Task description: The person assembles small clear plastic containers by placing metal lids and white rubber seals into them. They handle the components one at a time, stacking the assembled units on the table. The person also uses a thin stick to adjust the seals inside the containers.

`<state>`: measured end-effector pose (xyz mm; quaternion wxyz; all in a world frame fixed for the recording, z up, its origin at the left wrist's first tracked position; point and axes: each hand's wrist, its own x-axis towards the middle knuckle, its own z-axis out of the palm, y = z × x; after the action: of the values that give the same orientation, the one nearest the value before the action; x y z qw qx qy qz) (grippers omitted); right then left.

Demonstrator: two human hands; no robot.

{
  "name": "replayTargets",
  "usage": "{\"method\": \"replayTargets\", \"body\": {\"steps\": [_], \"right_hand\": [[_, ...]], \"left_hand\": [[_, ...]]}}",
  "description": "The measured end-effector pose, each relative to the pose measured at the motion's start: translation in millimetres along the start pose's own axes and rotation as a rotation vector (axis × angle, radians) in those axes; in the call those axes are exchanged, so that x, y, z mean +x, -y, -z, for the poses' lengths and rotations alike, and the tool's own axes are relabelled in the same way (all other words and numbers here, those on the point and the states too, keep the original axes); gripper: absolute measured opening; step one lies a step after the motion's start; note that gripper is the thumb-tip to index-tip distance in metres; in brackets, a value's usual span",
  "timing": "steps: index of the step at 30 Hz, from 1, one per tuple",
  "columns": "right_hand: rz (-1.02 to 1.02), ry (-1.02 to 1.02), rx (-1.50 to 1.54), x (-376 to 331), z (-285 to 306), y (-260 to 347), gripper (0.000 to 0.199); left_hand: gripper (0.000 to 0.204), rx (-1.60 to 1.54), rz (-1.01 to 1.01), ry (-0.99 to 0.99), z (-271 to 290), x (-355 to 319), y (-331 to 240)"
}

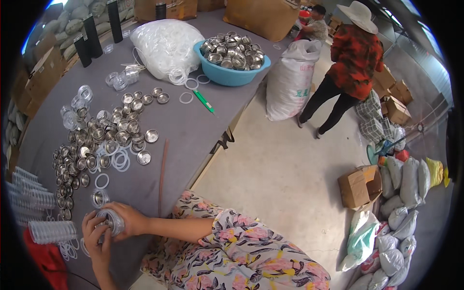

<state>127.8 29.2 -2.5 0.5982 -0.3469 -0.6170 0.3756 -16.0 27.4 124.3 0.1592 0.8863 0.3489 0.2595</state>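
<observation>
Clear round piece, held in both hands at the near part of a grey table

Held item: one clear round piece (116, 223), above the table (188, 140), near the person's lap. Left hand (98, 235): fingers bent and partly closed against its left side. Right hand (129, 219): curled around its right side. Just beyond: a second clear piece (100, 197).

Beyond and to the left: loose metal caps (104, 128), spread thickly, with white rings (117, 159) lying along their right side. Left of the hands: stacked clear pieces (50, 231), near the table's left side.

Right margin: a strip of grey tabletop lay between caps and edge, crossed lengthwise by a thin brown rod (163, 169). Farther along: a green cutter (203, 101), and a blue basin (231, 79) heaped with caps, close to the right edge.

Past that edge: pale floor (270, 159), open to a white sack (293, 79) and a standing co-worker (357, 63), both well apart from the hands.
</observation>
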Motion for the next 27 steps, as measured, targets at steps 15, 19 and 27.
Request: {"method": "replayTargets", "body": {"steps": [15,19,27], "right_hand": [[0.055,-0.017,0.007,-0.3,0.1,-5.2,0.091],[0.042,0.008,0.004,-2.3,1.7,-0.9,0.094],[0.073,0.086,-0.019,2.0,9.5,4.1,0.101]], "left_hand": [[0.015,0.379,-0.025,0.143,2.8,8.5,-47.6],[0.012,0.353,0.023,0.22,6.8,15.7,-53.9],[0.009,-0.038,0.131,-0.061,-17.9,-17.7,-10.7]]}}
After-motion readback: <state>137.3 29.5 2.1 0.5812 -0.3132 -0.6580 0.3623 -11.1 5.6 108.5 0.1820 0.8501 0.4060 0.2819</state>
